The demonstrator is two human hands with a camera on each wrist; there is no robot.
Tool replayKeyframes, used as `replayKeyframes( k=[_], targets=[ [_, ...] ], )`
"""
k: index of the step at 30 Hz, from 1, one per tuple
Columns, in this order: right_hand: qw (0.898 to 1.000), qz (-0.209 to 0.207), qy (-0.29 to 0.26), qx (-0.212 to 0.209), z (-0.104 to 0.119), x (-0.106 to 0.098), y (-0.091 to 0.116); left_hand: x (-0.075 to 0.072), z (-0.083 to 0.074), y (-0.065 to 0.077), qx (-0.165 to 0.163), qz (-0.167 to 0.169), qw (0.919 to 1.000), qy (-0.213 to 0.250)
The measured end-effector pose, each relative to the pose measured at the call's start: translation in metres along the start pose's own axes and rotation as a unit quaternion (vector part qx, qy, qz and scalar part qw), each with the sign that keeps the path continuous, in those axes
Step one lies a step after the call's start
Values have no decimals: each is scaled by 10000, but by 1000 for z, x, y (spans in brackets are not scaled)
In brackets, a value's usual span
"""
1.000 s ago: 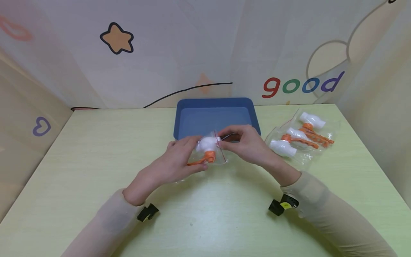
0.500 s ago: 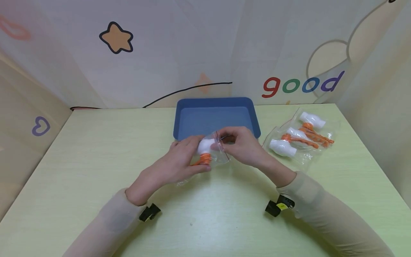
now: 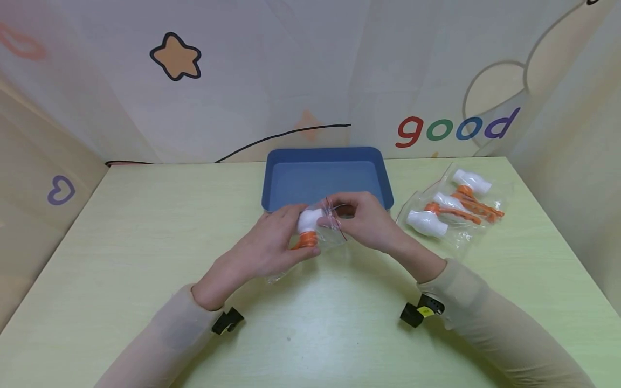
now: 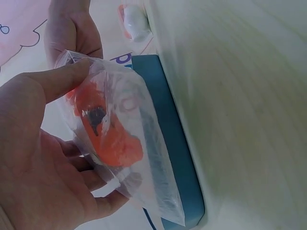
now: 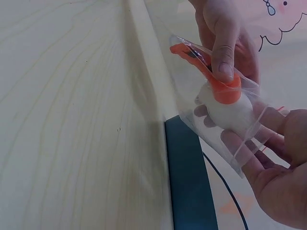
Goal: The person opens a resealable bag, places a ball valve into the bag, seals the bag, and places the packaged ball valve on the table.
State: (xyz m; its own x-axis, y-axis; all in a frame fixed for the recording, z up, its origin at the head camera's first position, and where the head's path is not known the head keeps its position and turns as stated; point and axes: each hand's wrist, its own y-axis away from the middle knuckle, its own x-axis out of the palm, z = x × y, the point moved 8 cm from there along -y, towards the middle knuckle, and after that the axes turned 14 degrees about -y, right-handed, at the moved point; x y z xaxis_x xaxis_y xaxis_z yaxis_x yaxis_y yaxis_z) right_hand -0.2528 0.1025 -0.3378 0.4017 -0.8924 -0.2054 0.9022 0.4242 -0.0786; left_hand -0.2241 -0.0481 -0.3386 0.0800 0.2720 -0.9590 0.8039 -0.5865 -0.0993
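Observation:
A white plastic ball valve [image 3: 309,221] with an orange handle lies inside a clear zip bag [image 3: 332,240], held up over the table in front of the tray. My left hand [image 3: 264,243] grips valve and bag from the left; in the right wrist view its thumb presses near the orange collar [image 5: 226,93]. With thumb and fingers, my right hand [image 3: 370,223] pinches the bag by its red-lined mouth, close to the valve's white end. Whether a right fingertip is inside the bag I cannot tell. The orange handle [image 4: 108,134] shows through the plastic in the left wrist view.
A blue tray [image 3: 325,153] stands behind the hands against the printed backdrop. Several more bagged valves [image 3: 448,205] with orange handles lie together on the right of the pale wooden table [image 3: 170,215]. Curtains border both sides.
The right hand has come slightly lower with the bag's mouth, and the plastic there has crumpled. The valve has turned a little and shifted left in the bag. Tray and other bags stay put.

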Motion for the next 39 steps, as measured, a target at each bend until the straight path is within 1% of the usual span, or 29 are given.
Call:
replayKeyframes(
  k=[6,10,15,20,24,27,29,32,36,39],
  targets=[
    [9999,92,-114,-53,0,-1,1,0,0,0,-2,-51,10000,65],
    [9998,75,-35,-161,3,-3,2,0,1,0,-30,-1,9996,275],
    [9995,-28,53,-325,8,-9,3,0,4,0,-93,9,9988,479],
    [9991,-153,-97,-389,9,-13,4,-1,6,0,-151,7,9984,552],
    [9982,-352,-238,-420,10,-17,7,-1,9,0,-281,-50,9982,522],
    [9980,-494,-210,-327,8,-21,8,-1,12,0,-421,-90,9977,517],
    [9982,-554,-61,-220,6,-22,9,0,14,0,-505,-102,9970,579],
    [9982,-541,239,65,1,-23,10,1,17,0,-647,-117,9955,689],
    [9969,-242,576,487,-5,-18,13,0,21,-1,-818,-221,9936,747],
    [9954,43,695,652,-8,-13,15,-1,22,-1,-933,-279,9923,770]
  ],
)
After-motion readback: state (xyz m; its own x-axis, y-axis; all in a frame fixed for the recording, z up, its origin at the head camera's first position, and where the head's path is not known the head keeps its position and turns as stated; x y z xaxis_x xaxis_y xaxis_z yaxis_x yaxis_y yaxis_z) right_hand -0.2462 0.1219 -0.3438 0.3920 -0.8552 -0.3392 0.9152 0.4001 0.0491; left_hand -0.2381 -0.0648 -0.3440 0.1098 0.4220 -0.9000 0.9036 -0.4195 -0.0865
